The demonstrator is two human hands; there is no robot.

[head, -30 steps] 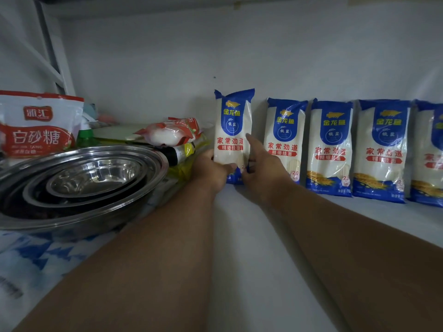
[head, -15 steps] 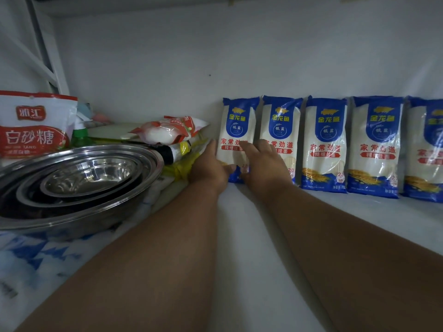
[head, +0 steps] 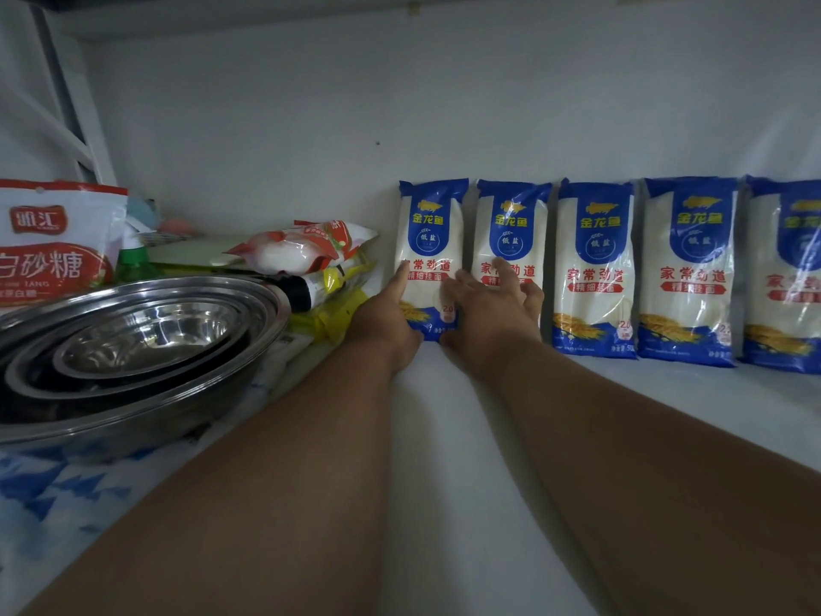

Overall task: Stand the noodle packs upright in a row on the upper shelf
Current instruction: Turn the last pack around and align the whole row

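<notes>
Item: leftmost noodle pack (head: 430, 255), upright at row's end on upper shelf (head: 466, 437). My left hand (head: 385, 320) and right hand (head: 491, 311) lay flat-fingered against it, holding nothing. Advised: release gently, seated against wall.

Each blue-and-white noodle pack (head: 594, 269) standing along the back edge of the shelf carries the yellow brand 金龙鱼 on its blue top panel, 低盐 in a circle beneath, then red 家常劲道 and a red band reading 精细挂面; a small "2.0" sits near the bottom. At the shelf's left edge, the red-and-white sugar bag (head: 53, 242) reads 雅汇 and 白砂糖.
</notes>
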